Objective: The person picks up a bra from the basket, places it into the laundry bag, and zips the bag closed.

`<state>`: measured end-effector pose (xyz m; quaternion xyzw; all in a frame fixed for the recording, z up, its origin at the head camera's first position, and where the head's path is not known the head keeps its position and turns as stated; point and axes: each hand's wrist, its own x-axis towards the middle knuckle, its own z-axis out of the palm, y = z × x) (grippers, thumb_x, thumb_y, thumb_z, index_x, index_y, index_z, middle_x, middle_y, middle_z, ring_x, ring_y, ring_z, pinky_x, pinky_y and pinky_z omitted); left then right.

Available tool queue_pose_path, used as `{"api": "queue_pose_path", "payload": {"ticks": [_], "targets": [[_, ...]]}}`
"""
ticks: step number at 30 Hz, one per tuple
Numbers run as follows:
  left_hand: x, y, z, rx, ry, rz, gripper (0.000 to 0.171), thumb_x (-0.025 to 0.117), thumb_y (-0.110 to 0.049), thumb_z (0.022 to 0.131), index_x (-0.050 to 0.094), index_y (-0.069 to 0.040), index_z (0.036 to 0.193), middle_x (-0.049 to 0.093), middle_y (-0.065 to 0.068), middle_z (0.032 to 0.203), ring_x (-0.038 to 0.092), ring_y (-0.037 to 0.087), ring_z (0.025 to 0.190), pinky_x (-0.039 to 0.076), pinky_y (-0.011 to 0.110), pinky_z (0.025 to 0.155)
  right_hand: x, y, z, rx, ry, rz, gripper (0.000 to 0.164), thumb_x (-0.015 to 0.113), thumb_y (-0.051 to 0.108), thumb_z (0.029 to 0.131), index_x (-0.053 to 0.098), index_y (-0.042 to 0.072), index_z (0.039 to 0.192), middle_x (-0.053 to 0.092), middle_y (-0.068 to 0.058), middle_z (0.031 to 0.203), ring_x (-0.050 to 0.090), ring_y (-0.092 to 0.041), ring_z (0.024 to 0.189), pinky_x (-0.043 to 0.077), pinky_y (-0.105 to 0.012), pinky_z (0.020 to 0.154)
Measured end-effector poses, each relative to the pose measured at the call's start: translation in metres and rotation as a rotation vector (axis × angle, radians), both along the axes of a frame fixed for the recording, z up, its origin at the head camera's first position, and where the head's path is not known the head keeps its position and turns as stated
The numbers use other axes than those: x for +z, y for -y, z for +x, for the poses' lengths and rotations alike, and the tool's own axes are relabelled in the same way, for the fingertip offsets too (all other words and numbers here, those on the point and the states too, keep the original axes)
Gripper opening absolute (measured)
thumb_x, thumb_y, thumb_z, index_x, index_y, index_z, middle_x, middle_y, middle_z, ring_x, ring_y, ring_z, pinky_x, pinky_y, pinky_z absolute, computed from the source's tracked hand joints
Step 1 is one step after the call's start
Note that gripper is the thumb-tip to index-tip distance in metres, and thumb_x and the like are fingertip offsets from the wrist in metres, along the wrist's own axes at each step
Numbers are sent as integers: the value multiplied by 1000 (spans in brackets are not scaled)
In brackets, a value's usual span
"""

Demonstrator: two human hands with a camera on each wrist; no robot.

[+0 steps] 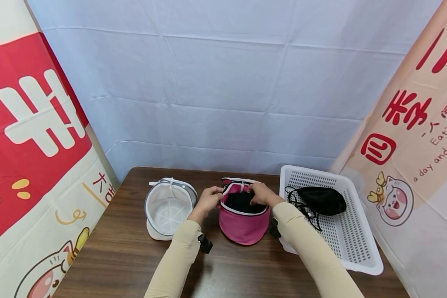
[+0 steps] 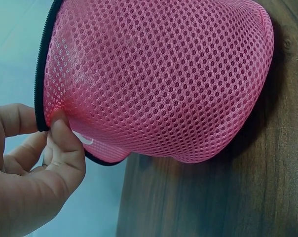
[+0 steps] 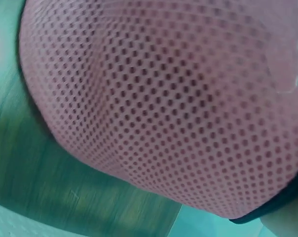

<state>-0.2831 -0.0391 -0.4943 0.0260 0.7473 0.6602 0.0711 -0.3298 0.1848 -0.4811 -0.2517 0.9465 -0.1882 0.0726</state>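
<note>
Left hand [image 1: 209, 199] pinched the zippered rim of pink mesh bag [image 1: 244, 228]; right hand [image 1: 261, 193] was at its opening, over black contents [image 1: 235, 202], grip couldn't be told. Bag stood on table [image 1: 108, 256] between white mesh bag [image 1: 168, 211] and white basket [image 1: 348, 236] holding black pouch [image 1: 324, 200]

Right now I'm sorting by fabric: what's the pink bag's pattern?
The pink bag has a mesh of small holes in rows, clearest in the left wrist view.
</note>
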Motion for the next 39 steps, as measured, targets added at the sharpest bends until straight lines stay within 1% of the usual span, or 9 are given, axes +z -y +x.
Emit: {"api": "queue_pose_path", "payload": {"ticks": [3, 6, 9, 12, 16, 23, 30, 36, 39], "targets": [[-1, 1, -1, 0, 7, -4, 31, 49, 0, 85, 60, 5, 113, 61, 15, 89, 49, 13, 56, 45, 25, 53, 2, 1, 2, -13, -22, 52, 21, 78, 8, 67, 63, 3, 81, 62, -10, 80, 53, -22, 76, 45, -37, 71], [-1, 1, -1, -2, 14, -6, 31, 49, 0, 85, 61, 4, 114, 62, 17, 91, 50, 13, 57, 45, 25, 54, 7, 2, 4, -46, -40, 106, 15, 74, 9, 71, 67, 4, 83, 65, -9, 84, 58, -24, 80, 47, -39, 72], [0, 1, -2, -3, 16, -5, 31, 50, 0, 85, 61, 3, 114, 62, 17, 93, 51, 13, 57, 46, 26, 55, 11, 3, 6, -85, -55, 135, 17, 70, 5, 71, 70, 4, 88, 65, -8, 89, 60, -27, 85, 48, -41, 72], [1, 1, -2, -6, 10, -3, 31, 50, 0, 84, 61, 4, 113, 62, 17, 92, 50, 13, 57, 46, 26, 55, 11, 4, 6, -103, -61, 145, 17, 68, 2, 69, 67, 6, 86, 63, -5, 84, 58, -25, 79, 47, -39, 68], [2, 2, -1, -9, 9, -4, 32, 50, 0, 84, 61, 4, 114, 62, 19, 93, 50, 13, 56, 47, 31, 58, 5, 6, 6, -80, -46, 160, 13, 66, 1, 69, 63, 10, 78, 56, 0, 73, 52, -19, 70, 45, -36, 63], [-1, 3, -3, -10, 5, -7, 32, 49, 0, 84, 61, 4, 114, 61, 21, 94, 48, 13, 55, 49, 42, 64, 1, 4, 5, -19, -43, 145, 10, 64, 1, 70, 68, 9, 74, 60, 2, 73, 56, -19, 71, 47, -36, 65], [-2, 2, -2, -8, 1, -4, 32, 50, -1, 84, 61, 4, 114, 61, 21, 98, 50, 13, 57, 48, 30, 57, 8, 2, 12, -35, 1, 130, 5, 67, 5, 75, 66, 10, 74, 60, 1, 74, 54, -17, 71, 46, -35, 66], [-3, 4, 1, -3, 12, 5, 31, 50, -1, 85, 61, 5, 113, 61, 20, 97, 52, 14, 59, 46, 26, 55, 14, 3, 24, -111, 42, 93, 8, 71, 15, 79, 68, 10, 83, 62, 0, 78, 57, -20, 75, 47, -37, 70], [-3, 4, 0, 4, 9, 6, 31, 50, -1, 85, 61, 4, 113, 61, 18, 95, 52, 14, 58, 46, 26, 54, 16, 4, 27, -111, 37, 85, 10, 71, 18, 79, 68, 10, 85, 62, 0, 77, 58, -20, 75, 47, -38, 69]]}}
